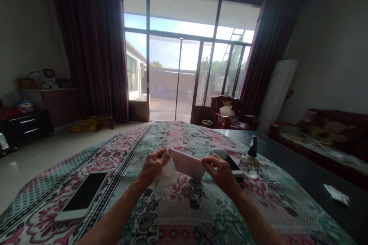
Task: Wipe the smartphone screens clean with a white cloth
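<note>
Pink phone [186, 164]: held above patterned tablecloth [188, 210]. Left hand [154, 164] — fingers pinching a white cloth [166, 175] at the phone's left end. Right hand [220, 167] — fingertips gripping its right end. Left of the phone: white smartphone [85, 194], lying flat.

Purple curtains [99, 53] flanking glass doors [163, 72], red armchair [236, 104], wooden sofa [312, 119] at right

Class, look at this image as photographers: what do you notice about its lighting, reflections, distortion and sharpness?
Head view: strongly backlit, the glass doors washed pale while the curtains fall dark; head view: soft sheen on the floor; head view: apparent wide-angle distortion, the curtains slanting towards the frame's sides; head view: detail soft, the marking on the held phone unreadable.
</note>
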Demonstrator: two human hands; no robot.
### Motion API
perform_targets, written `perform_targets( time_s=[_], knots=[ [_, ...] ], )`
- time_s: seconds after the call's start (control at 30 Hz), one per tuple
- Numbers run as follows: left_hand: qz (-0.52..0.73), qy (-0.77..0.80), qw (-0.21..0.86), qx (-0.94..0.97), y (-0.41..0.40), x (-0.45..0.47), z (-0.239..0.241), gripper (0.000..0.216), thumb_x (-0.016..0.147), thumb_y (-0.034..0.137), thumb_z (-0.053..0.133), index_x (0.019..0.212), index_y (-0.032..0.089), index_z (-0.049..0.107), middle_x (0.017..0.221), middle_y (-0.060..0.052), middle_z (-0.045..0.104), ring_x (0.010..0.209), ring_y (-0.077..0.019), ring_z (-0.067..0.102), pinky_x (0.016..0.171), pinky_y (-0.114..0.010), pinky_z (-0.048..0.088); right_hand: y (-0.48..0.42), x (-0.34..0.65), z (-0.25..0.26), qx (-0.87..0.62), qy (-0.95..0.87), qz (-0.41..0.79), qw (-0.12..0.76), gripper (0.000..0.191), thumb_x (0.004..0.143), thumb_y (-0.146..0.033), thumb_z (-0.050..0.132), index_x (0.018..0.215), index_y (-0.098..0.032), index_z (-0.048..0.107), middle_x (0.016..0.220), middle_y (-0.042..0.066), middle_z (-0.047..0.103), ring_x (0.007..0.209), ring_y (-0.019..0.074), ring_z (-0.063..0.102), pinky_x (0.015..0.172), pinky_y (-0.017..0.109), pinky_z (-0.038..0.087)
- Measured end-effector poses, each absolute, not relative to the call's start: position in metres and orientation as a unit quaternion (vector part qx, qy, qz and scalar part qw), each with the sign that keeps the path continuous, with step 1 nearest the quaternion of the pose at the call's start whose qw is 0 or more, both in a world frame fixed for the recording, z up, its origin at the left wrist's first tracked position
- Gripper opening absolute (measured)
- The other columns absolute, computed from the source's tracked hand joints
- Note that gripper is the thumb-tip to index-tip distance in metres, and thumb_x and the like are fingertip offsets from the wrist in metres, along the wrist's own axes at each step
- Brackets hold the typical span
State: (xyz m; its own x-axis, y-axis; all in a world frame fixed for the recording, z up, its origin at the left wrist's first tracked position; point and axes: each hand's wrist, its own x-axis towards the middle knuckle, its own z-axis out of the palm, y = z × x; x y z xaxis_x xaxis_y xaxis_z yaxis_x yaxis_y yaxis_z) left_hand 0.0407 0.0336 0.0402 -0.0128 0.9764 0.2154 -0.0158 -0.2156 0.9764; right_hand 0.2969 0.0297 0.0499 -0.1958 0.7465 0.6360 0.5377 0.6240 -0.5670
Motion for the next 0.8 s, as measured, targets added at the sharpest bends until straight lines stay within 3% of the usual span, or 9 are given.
perform_targets(
  time_s=[0.2, 0.53, 0.67, 0.8],
  knots=[
    [0.545, 0.419, 0.431, 0.585, 0.022, 0.039, 0.074, 0.042, 0.069, 0.045, 0.067, 0.1, 0.016, 0.07, 0.062, 0.003, 0.06, 0.051, -0.0095, 0.049, 0.048, -0.019, 0.036, 0.032, 0.295, 0.04, -0.435, -0.767, 0.15, 0.446, 0.02, 0.081, -0.033, 0.054, 0.08, -0.021, 0.069, 0.078, 0.003, 0.069, 0.074, 0.018, 0.063, 0.066, 0.028, 0.047],
    [0.519, 0.425, 0.371, 0.642, 0.012, 0.047, 0.085, 0.035, 0.074, 0.039, 0.06, 0.101, 0.018, 0.071, 0.063, 0.002, 0.063, 0.051, -0.0107, 0.05, 0.048, -0.02, 0.037, 0.017, 0.271, 0.048, -0.398, -0.785, 0.029, 0.474, 0.015, 0.085, -0.025, 0.052, 0.092, -0.023, 0.065, 0.091, 0.006, 0.066, 0.088, 0.0209, 0.061, 0.079, 0.032, 0.047],
    [0.515, 0.455, 0.301, 0.661, 0.002, 0.055, 0.095, 0.031, 0.077, 0.033, 0.057, 0.099, 0.018, 0.072, 0.066, 0.001, 0.067, 0.056, -0.0133, 0.057, 0.048, -0.019, 0.04, 0.011, 0.262, 0.053, -0.393, -0.79, 0.043, 0.469, 0.021, 0.084, -0.024, 0.053, 0.103, -0.023, 0.064, 0.099, 0.008, 0.064, 0.095, 0.0224, 0.06, 0.084, 0.036, 0.048],
    [0.518, 0.472, 0.24, 0.671, -0.003, 0.058, 0.099, 0.03, 0.078, 0.03, 0.057, 0.1, 0.018, 0.072, 0.071, 0.0, 0.071, 0.063, -0.0163, 0.062, 0.051, -0.019, 0.043, 0.008, 0.256, 0.048, -0.374, -0.813, 0.054, 0.444, 0.049, 0.075, -0.028, 0.064, 0.122, -0.024, 0.052, 0.118, 0.01, 0.057, 0.108, 0.0286, 0.054, 0.092, 0.045, 0.046]
  ],
)
